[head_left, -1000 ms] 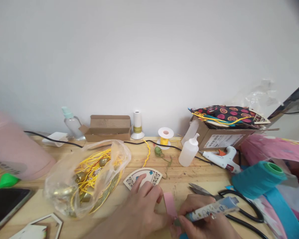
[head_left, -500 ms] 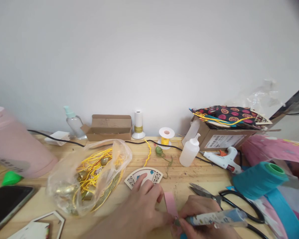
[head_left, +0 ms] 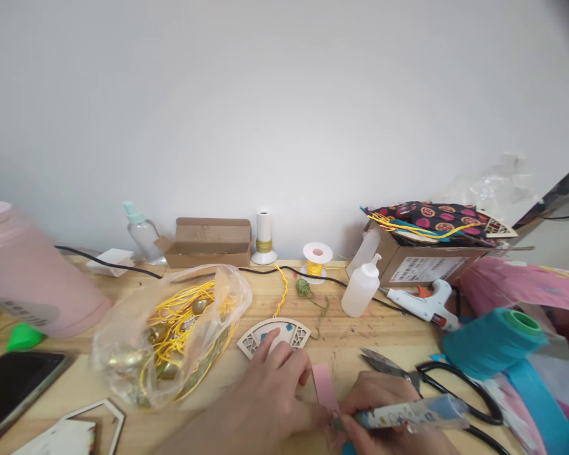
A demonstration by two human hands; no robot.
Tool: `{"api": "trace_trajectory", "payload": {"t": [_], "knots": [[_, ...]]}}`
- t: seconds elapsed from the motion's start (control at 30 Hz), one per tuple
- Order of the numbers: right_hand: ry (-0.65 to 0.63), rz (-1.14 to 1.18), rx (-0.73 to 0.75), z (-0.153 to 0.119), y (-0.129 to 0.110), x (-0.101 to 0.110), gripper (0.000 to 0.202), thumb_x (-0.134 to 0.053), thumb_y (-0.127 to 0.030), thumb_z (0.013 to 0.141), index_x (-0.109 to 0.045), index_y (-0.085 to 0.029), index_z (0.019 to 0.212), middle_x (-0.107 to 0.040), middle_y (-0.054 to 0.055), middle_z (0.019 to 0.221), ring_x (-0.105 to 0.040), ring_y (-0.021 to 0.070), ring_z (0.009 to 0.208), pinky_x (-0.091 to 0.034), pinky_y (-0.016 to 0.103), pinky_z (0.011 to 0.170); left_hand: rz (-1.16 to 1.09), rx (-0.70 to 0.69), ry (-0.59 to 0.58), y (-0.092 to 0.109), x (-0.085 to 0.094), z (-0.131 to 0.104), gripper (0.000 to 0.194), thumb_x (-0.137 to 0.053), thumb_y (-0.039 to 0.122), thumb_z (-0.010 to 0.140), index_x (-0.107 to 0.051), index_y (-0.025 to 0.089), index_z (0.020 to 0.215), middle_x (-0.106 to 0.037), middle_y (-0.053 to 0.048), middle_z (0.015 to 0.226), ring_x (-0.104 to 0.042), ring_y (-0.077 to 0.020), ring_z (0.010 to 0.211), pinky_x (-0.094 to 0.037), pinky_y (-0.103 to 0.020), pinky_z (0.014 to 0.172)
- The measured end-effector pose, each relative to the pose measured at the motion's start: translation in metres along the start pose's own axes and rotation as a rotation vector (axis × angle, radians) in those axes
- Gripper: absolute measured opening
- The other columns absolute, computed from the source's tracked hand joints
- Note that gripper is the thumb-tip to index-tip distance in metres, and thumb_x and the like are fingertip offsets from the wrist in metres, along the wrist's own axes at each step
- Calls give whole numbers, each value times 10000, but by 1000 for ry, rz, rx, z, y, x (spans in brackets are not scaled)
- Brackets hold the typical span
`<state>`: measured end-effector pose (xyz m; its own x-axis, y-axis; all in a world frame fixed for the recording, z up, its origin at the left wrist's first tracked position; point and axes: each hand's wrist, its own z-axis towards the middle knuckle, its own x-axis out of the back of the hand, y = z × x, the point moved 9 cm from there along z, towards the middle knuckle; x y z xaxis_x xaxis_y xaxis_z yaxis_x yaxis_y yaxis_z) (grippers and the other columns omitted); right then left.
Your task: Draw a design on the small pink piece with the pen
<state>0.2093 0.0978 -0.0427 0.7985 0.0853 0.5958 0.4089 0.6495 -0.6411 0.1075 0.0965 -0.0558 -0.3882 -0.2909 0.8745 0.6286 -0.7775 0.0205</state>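
1. Over the last second the pen (head_left: pixel 410 414) has tipped from a raised slant to nearly level, its tip kept at the pink strip (head_left: pixel 324 387); the marking looks mid-stroke.
2. The right hand (head_left: pixel 384 411) is closed around the pen; the left hand (head_left: pixel 270 395) lies flat, fingers spread, pinning the strip on the table (head_left: pixel 341 332).
3. The strip is a narrow, pale pink slip between both hands, just beside the wooden fan piece (head_left: pixel 274 332).

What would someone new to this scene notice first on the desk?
Probably the clear plastic bag of yellow cord and gold bells at centre left, and the fat teal thread spool at right. At the near edge the right hand grips a patterned pen-like tool against a pink paper strip, which the left hand steadies.
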Motion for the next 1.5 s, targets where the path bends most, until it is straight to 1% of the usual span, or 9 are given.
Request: {"api": "trace_trajectory", "payload": {"t": [0.2, 0.3, 0.53, 0.7, 1.0, 1.1, 1.2, 1.3, 1.5], "knots": [[26, -37, 19, -1, -6, 4, 169, -601, -135, 737, -599, -205, 583, -660, -28, 486, -593, 96, 436, -427, 163, 455, -22, -26, 0, 2, 4, 2, 62, -580, 370, 817, -615, 358, 767, -419, 60, 756, -393, -123, 728, -278, -435, 991], [14, -38, -2, -1, -2, 3, 171, -593, -147, 744, -604, -208, 585, -661, -27, 486, -599, 104, 441, -433, 175, 455, -37, -44, 22, 3, 8, 3, 80, -563, 366, 829, -616, 420, 802, -411, 59, 758, -384, -124, 721, -288, -431, 979], [16, -85, -13, -3, 4, 1, 158, -601, -174, 739, -568, -204, 587, -641, -14, 483, -600, 117, 445, -425, 191, 446, -49, -48, 15, 4, 8, 4, 81, -585, 378, 812, -611, 454, 826, -408, 54, 761, -394, -135, 730, -268, -444, 986], [32, -43, -64, -1, 4, 4, 163, -582, -151, 727, -574, -199, 571, -645, -6, 477, -605, 115, 439, -440, 175, 434, -55, -39, 63, 3, 8, 4, 65, -581, 389, 812, -618, 431, 779, -400, 52, 750, -384, -134, 720, -264, -444, 992], [44, -15, -160, -3, 15, 3, 172, -544, -174, 719, -566, -199, 550, -587, -23, 414, -541, 107, 339, -400, 182, 347, -43, -53, -4, 5, 9, 4, 105, -587, 372, 814, -605, 465, 858, -412, 50, 766, -395, -136, 739, -271, -455, 986], [45, -13, -171, -2, 16, 3, 173, -538, -175, 715, -573, -202, 548, -591, -21, 418, -546, 112, 351, -402, 185, 348, -35, -52, 13, 5, 11, 4, 95, -591, 379, 810, -613, 464, 845, -410, 56, 753, -392, -127, 720, -270, -445, 990], [59, -33, -158, -2, 15, 4, 172, -547, -180, 712, -572, -204, 543, -588, -20, 426, -555, 116, 370, -415, 189, 369, -16, -48, 7, 5, 9, 3, 54, -578, 422, 807, -631, 415, 815, -418, 63, 745, -403, -113, 706, -275, -436, 989], [53, -39, -148, -2, 14, 4, 176, -552, -171, 712, -571, -204, 540, -587, -25, 421, -559, 114, 361, -422, 190, 376, 8, -36, 11, 4, 9, 4, 118, -568, 456, 802, -637, 365, 771, -427, 64, 737, -408, -109, 698, -292, -430, 979], [48, -7, -138, 0, 12, 5, 165, -577, -177, 717, -605, -195, 555, -626, -5, 446, -597, 124, 409, -441, 180, 396, -36, -47, 12, 5, 10, 5, 92, -571, 366, 826, -607, 451, 837, -424, 55, 748, -397, -128, 710, -292, -459, 977]]}}
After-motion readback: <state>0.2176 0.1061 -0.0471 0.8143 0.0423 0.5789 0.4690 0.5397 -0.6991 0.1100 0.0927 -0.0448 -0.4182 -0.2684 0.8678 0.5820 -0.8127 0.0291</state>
